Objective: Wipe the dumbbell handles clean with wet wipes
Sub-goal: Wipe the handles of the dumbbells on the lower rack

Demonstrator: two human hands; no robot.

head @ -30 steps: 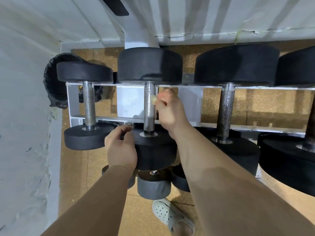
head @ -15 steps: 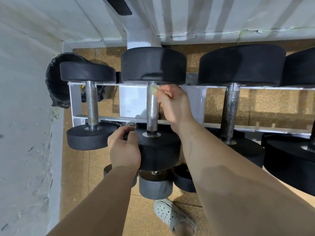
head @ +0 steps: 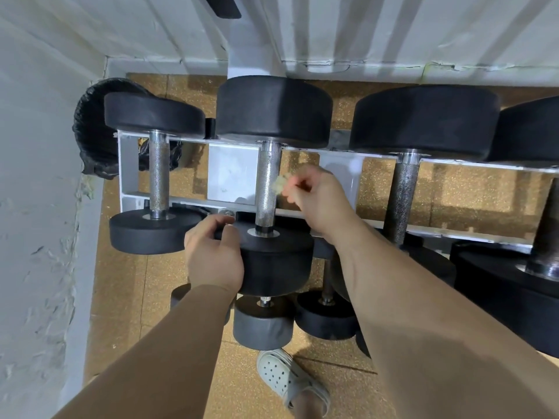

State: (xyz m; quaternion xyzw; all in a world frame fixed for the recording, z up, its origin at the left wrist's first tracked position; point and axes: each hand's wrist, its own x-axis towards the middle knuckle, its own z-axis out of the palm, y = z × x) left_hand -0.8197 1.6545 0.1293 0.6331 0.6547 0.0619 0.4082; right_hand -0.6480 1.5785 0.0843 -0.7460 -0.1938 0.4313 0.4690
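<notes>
A pale painted wall closes the corner on our left, and a speckled cork-brown floor [head: 472,195] runs beneath a white metal rack [head: 127,173] that carries a row of black dumbbells. The one we are working on sits at the middle of the view, its knurled steel handle [head: 266,189] running from twelve to six o'clock between two thick black heads. Our left hand [head: 213,258] clasps the near head [head: 278,261] at its nine o'clock side, fingers wrapped over the rim; we judge this is to steady the weight and stop it rolling in the rack. Our right hand [head: 317,198] sits at three o'clock of the handle, fingers pinched narrow on a small crumpled wet wipe [head: 279,185], which touches or nearly touches the steel about halfway along. Pinching it small probably lets us press into the knurling. A thinner handle [head: 158,173] waits at nine o'clock, and a darker, duller one [head: 403,201] at three o'clock. Smaller dumbbells rest on the floor near our pale perforated shoe [head: 287,379] at six.
</notes>
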